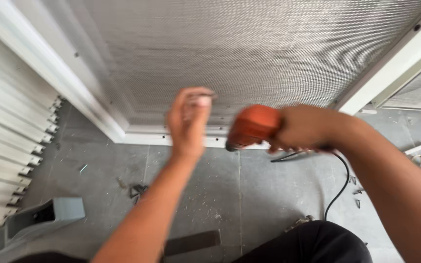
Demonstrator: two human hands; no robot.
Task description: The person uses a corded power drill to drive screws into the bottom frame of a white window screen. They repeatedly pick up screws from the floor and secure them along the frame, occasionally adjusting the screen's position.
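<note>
Head view, right hand [302, 127] fingers clamped on orange drill [253, 126], left hand [189, 118] fingers together near mesh frame's bottom edge [148, 138]

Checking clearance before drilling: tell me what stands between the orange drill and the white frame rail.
Nothing visible. The orange drill in the right hand points at the white frame rail; the left hand hovers beside it, not in the path.

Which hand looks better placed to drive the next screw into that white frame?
The right hand, probably: it already grips the orange drill, whose tip sits near the white frame. The left hand is raised by the mesh panel, fingers pinched; what they hold is too blurred to tell.
</note>
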